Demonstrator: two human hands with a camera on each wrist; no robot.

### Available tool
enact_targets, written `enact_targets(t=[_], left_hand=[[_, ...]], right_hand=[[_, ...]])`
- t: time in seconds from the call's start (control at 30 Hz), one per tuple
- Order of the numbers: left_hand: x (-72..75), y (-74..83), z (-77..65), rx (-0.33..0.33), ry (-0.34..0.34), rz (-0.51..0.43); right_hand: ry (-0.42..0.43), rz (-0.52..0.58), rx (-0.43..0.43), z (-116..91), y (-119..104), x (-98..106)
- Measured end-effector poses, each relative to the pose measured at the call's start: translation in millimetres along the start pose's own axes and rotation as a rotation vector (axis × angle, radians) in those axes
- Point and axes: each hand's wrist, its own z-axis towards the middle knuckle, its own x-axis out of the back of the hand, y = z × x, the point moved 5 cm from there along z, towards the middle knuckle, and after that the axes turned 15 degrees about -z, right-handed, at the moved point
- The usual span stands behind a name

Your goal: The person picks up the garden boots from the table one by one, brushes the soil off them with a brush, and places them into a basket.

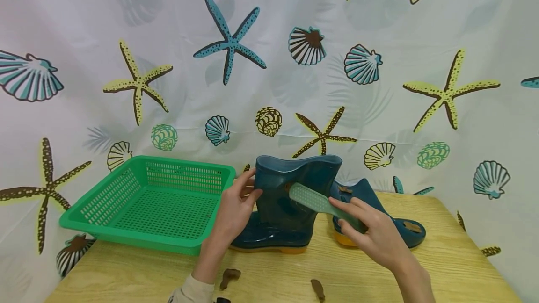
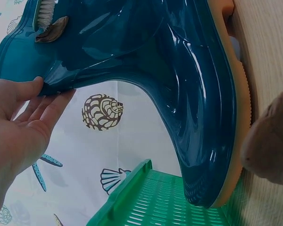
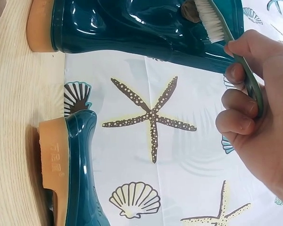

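Second rubber boot [image 1: 364, 193] lies partly hidden behind right-hand fingers [image 1: 350, 206]; black object [image 1: 222, 300] at head view's lower edge cropped, too small to identify; brown lump [image 2: 269, 146] cut off, left-wrist view.

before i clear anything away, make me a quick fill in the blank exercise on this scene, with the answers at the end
1. The right hand holds a green ____ with white bristles.
2. The left hand grips the shaft of a dark blue ____.
3. The basket is coloured ____.
4. In the head view, the number of brown lumps lying on the table is ____.

Missing words: brush; boot; green; two.
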Motion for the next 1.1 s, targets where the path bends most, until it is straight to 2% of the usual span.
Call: enact_targets(t=[0.17, 0.3, 0.43, 0.53, 0.77, 1.1], left_hand=[[0.2, -1.9, 0.0, 0.008, 0.000, -0.013], [1.0, -4.8, -0.2, 0.029, -0.010, -0.025], [1.5, -5.2, -0.7, 0.036, -0.018, 0.011], [1.2, -4.0, -0.8, 0.023, -0.022, 0.046], [1.6, -2.3, -0.4, 0.009, -0.029, 0.059], [0.0, -1.0, 1.0, -0.055, -0.045, 0.076]], right_hand=[[0.008, 0.016, 0.014, 0, 0, 3], [0.076, 0.054, 0.035, 0, -1, 10], [0.115, 0.052, 0.021, 0, 0, 14], [0.099, 0.020, 0.016, 1, -1, 11], [0.094, -0.038, 0.049, 4, -6, 2], [0.002, -0.036, -0.002, 2, -5, -4]])
